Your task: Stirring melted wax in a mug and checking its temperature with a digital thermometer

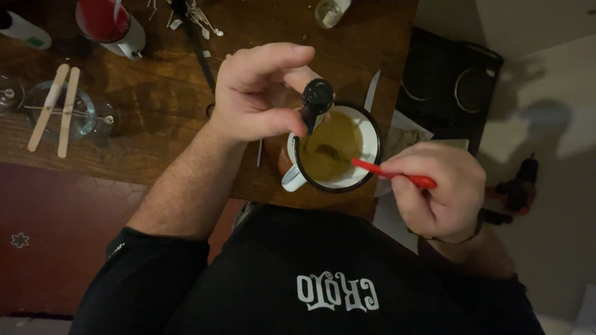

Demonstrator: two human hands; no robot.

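The left hand [257, 93] hovered over the counter [167, 99] near its front edge, its fingers pinched together on a small black bottle [317, 98] tilted above the mug [335, 147]. The bottle's round dark end faced the camera, just over the mug's far rim. The mug, white enamel with a dark rim, stood at the counter's front edge, close to the right front corner, with its handle turned toward the person. It held a yellowish liquid [332, 146].

The right hand [437, 189] was off the counter's right front corner, its fingers clamped on a red stick [391, 174] whose tip reached over the near rim into the mug.

Toward the counter's back left corner stood a white cup [112, 25] filled with red. At the left edge was a clear glass jar [59, 111] with two flat wooden sticks [54, 108] laid across its mouth. Small white scraps [198, 18] lay scattered along the back edge, and a small glass jar [329, 11] stood near the back right. Beyond the counter's right edge sat a black hob [447, 87] with round rings. The person wore a black shirt [310, 273].
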